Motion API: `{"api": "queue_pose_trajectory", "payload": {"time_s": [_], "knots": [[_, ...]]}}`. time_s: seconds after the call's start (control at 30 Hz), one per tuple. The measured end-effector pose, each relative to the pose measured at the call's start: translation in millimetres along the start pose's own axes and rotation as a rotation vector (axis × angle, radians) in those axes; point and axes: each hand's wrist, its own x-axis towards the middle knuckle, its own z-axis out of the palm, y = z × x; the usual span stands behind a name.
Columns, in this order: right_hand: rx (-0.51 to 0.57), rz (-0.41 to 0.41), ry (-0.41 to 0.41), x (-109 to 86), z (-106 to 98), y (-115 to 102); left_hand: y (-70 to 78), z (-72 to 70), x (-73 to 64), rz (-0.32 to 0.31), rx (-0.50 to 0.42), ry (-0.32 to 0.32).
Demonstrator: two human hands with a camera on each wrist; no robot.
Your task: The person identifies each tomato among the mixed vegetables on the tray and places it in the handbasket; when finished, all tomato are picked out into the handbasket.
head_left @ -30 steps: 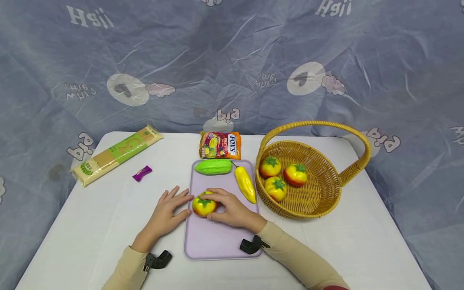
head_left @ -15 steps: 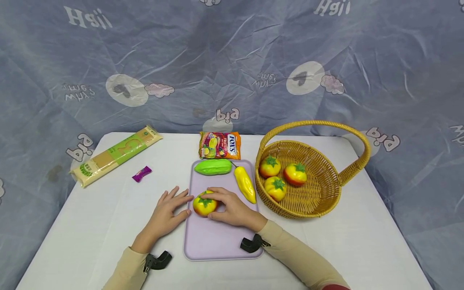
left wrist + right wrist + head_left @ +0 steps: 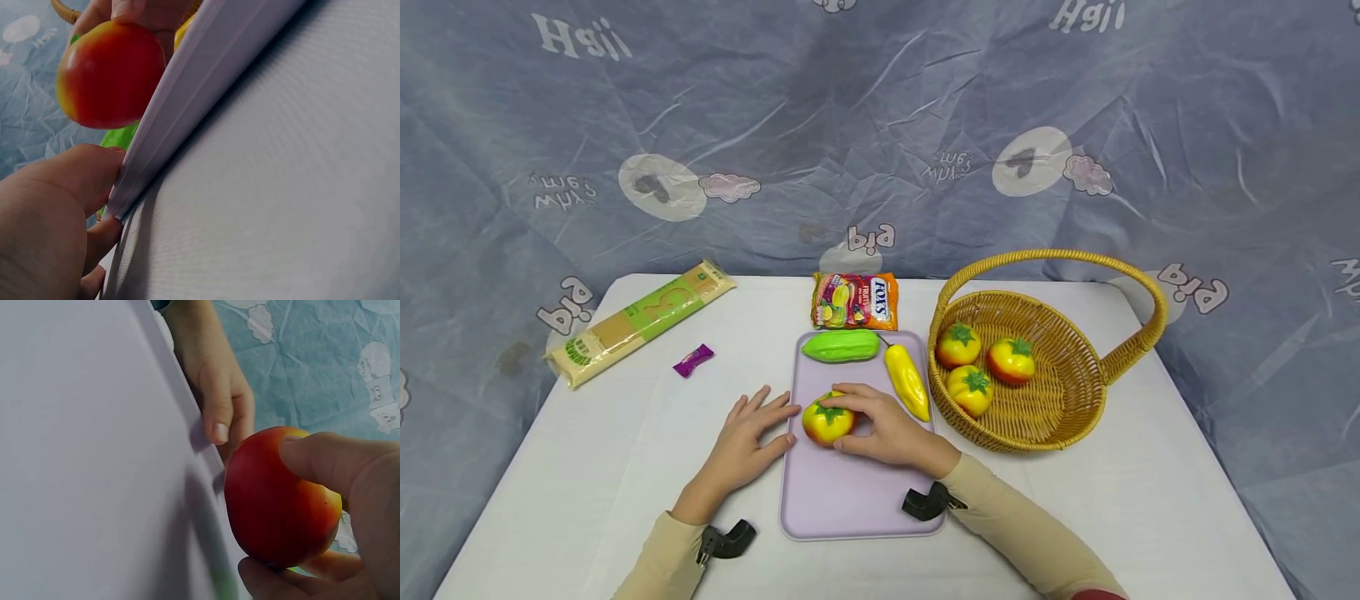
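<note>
My right hand (image 3: 887, 425) holds a yellow-and-red toy tomato (image 3: 826, 423) with a green leafy top, thumb on one side and fingers on the other. It is over the lilac tray (image 3: 857, 500); in the right wrist view the tomato's red underside (image 3: 269, 506) shows, with a shadow on the tray. My left hand (image 3: 743, 446) lies palm down at the tray's left edge, fingers extended, thumb and fingertips touching the rim (image 3: 169, 106). Behind the tomato on the tray lie a green toy vegetable (image 3: 841, 346) and a yellow toy pepper (image 3: 907, 382).
Right of the tray stands a wicker basket (image 3: 1052, 417) with a tall handle, holding three similar tomatoes (image 3: 1011, 361). A Fox's candy bag (image 3: 854, 301) lies behind the tray. At left are a noodle packet (image 3: 643, 321) and a purple wrapped candy (image 3: 693, 360).
My right hand, with the tomato, has moved slightly right and away from me over the tray. My left hand stays at the tray's edge.
</note>
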Motion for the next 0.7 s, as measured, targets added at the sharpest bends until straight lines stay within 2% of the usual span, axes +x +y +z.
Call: {"api": "queue_pose_trajectory", "payload": {"time_s": [0.43, 0.7], "knots": [[-0.041, -0.070, 0.047, -10.9, -26, -13, 1.5, 0.0, -0.4, 0.000, -0.002, -0.003], [-0.049, -0.085, 0.071, -16.2, -33, -15, 0.9, -0.2, 0.1, -0.005, -0.004, -0.007]]}}
